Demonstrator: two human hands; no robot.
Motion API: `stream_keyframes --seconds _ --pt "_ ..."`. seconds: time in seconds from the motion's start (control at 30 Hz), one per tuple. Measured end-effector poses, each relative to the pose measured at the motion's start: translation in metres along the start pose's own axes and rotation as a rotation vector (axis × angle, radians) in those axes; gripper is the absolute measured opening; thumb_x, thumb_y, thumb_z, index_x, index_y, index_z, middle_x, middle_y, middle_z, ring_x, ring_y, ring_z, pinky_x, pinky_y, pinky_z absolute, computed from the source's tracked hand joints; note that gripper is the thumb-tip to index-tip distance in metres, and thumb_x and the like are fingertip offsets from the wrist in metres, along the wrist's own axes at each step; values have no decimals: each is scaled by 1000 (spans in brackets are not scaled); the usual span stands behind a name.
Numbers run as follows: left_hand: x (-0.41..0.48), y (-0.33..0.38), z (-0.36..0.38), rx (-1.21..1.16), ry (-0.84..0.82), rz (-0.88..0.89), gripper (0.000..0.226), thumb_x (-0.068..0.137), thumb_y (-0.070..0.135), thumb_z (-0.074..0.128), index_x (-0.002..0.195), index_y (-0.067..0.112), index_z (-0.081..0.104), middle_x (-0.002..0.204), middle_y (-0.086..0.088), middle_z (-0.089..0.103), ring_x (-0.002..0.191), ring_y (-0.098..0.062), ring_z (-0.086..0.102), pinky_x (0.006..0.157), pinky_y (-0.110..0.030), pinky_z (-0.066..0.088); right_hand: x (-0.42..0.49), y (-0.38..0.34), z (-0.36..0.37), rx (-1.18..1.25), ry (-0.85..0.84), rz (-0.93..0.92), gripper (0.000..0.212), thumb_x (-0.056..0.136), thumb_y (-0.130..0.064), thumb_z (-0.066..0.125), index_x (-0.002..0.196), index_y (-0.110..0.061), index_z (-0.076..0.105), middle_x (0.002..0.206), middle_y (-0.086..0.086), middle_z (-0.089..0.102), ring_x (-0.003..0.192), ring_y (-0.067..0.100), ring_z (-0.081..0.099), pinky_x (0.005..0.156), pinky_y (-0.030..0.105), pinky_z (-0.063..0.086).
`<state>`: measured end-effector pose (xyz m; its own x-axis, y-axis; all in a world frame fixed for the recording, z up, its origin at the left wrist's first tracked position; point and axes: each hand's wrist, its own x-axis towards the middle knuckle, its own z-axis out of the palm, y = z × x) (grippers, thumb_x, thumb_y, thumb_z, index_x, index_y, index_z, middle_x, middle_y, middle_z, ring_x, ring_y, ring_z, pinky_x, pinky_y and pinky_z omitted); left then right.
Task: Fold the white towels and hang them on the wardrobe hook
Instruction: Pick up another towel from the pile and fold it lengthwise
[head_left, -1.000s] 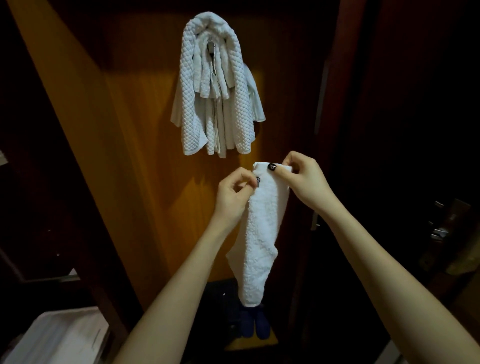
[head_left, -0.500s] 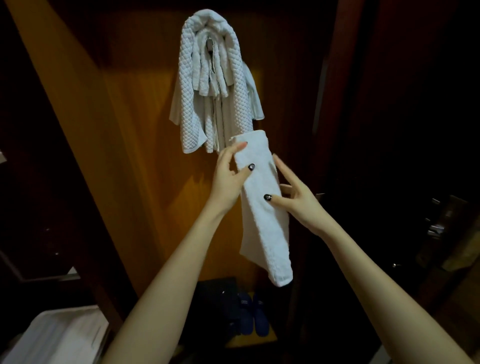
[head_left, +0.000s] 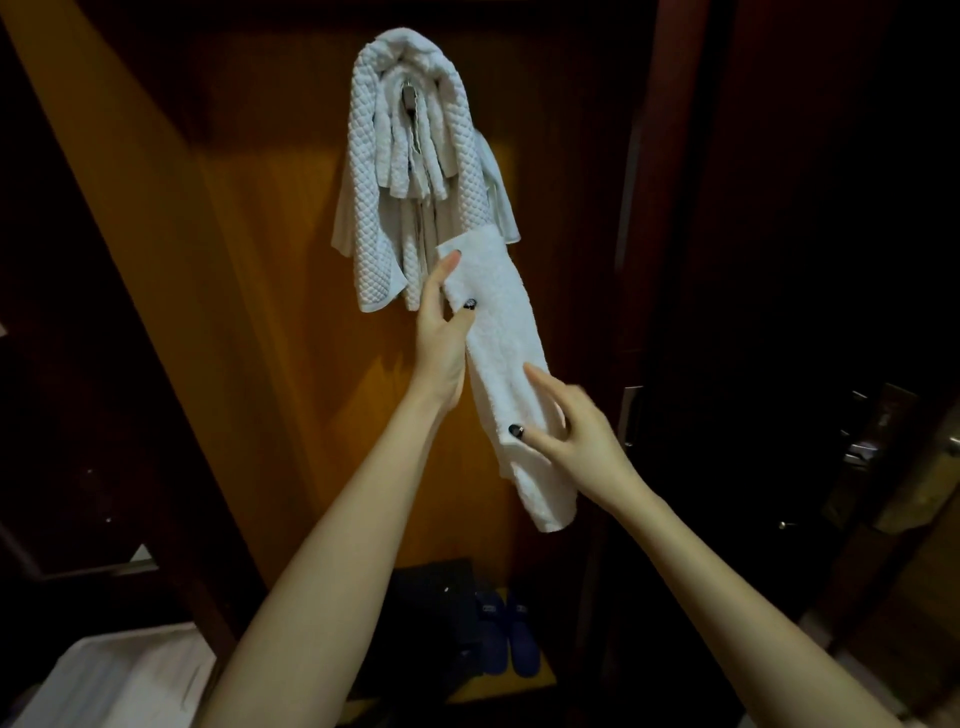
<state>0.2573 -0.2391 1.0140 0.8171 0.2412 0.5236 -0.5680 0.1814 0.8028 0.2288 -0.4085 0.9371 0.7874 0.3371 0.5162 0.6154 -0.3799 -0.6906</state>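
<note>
Several white towels (head_left: 415, 171) hang bunched over a metal hook (head_left: 410, 96) on the orange wardrobe panel. A narrow folded white towel (head_left: 511, 353) slants from just under that bunch down to the right. My left hand (head_left: 441, 332) holds its upper end, thumb on the front and fingers behind. My right hand (head_left: 566, 431) holds the towel's lower part, thumb across the front and fingers stretched up along its right edge. The towel's bottom end hangs free below my right hand.
A wooden wardrobe panel (head_left: 249, 312) fills the background. A dark door edge (head_left: 649, 208) stands to the right, with a metal door handle (head_left: 862, 447) further right. Dark blue slippers (head_left: 506, 639) sit on the wardrobe floor. A white sheet (head_left: 119, 680) lies at lower left.
The folded towel has been lifted from chest height toward the hanging bunch. My left hand rose with its top end, and my right hand slid down to the lower part.
</note>
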Motion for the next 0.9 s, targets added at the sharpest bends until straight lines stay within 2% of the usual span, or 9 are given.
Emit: stream_keyframes --seconds 0.07,0.13,0.3,0.47,0.63,0.7,0.8,0.83,0.9 --pt "-1 -2 0 12 -107 10 52 89 -6 49 122 33 58 142 5 46 139 -16 35 113 -49 32 9 -6 -11 7 206 -19 55 89 -37 64 139 -45 40 133 -11 48 115 -4 48 100 31 47" --pt "-4 -3 3 6 -208 -17 41 89 3 50 112 32 68 134 1 56 133 -20 45 111 -51 35 26 -21 -29 125 330 -59 56 91 -29 64 141 -38 41 133 -4 53 118 5 53 101 31 47" --pt "-15 -5 7 101 -340 19 37 90 -2 50 104 23 73 121 0 65 122 -24 56 107 -48 41 64 -59 -64 89 166 -35 66 86 -39 69 136 -57 30 111 -9 63 106 -2 58 86 12 45" --pt "-28 -1 4 -45 -312 -110 22 86 -2 59 91 20 58 93 4 64 84 -8 60 66 -19 49 79 -60 -71 -18 120 -45 24 87 -27 69 111 -30 69 73 -12 62 68 -3 54 66 17 43" --pt "-65 -24 1 72 -372 -201 45 80 10 70 113 38 57 116 -1 62 95 -18 58 66 -23 46 82 -47 -70 143 239 -22 15 90 -14 66 98 -26 71 57 -16 58 57 -3 50 57 10 38" --pt "-82 -40 -1 126 -457 -219 63 82 8 72 127 47 49 133 0 55 111 -18 60 84 -29 54 82 -39 -73 178 294 12 16 90 -13 65 99 -25 71 63 -11 62 61 2 53 60 13 41" --pt "-99 -61 -3 325 -581 -163 71 87 17 69 134 59 36 147 21 38 134 -5 40 105 -36 42 77 -17 -79 185 390 86 16 91 -15 64 104 -21 71 77 -7 67 67 -7 58 61 6 42" --pt "-102 -65 -5 388 -596 -145 67 87 22 67 132 60 36 145 27 38 134 -1 38 105 -34 39 74 -10 -81 176 415 113 16 92 -15 63 105 -19 71 80 -8 66 68 -9 58 61 4 41" --pt "-102 -66 -10 373 -519 -221 54 81 32 69 121 58 44 129 15 57 115 -5 57 89 -31 51 64 3 -83 133 421 161 18 93 -16 61 109 -17 70 77 -8 64 68 -6 57 62 6 40"
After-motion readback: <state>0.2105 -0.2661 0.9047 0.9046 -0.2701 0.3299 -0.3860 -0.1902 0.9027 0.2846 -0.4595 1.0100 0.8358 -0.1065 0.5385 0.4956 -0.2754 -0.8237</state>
